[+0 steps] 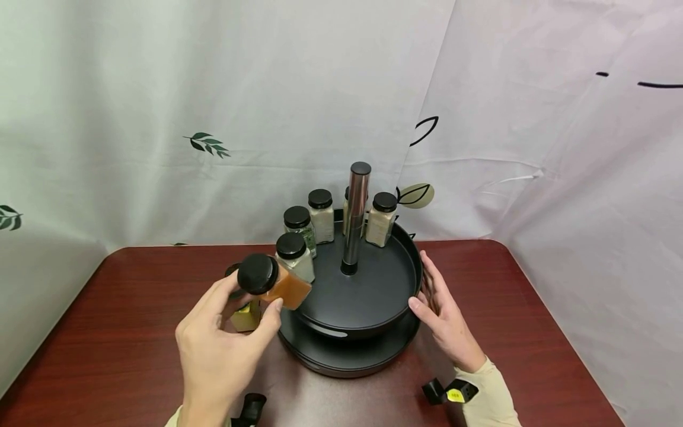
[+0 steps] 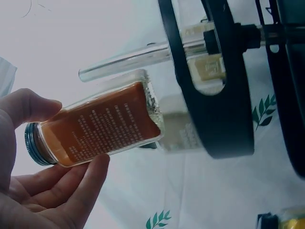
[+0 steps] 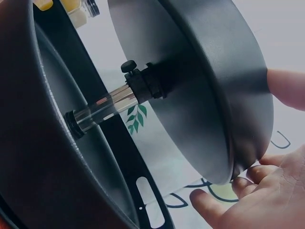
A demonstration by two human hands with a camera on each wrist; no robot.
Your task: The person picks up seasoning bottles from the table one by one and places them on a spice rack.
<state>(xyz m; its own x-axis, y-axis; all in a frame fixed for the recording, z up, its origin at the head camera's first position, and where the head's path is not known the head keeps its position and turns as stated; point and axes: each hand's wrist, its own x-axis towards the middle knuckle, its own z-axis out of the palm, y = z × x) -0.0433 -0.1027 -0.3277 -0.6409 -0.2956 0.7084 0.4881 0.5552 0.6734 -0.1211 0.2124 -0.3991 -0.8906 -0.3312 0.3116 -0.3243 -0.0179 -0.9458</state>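
Note:
A two-tier black round rack stands on the table, its upper tray above a wider lower tray. My left hand holds a square glass spice jar of orange powder between thumb and fingers, near its black lid. The jar is tilted, base toward the tray's left side; printed text shows on the jar in the left wrist view. My right hand touches the upper tray's right side, thumb and fingertips spread along the outer wall. Several black-lidded jars, including a pale one, stand around the tray's left and back.
A metal post rises from the upper tray's middle. A jar with yellow contents is partly hidden behind my left hand. The reddish-brown table meets white leaf-patterned cloth at the back and sides.

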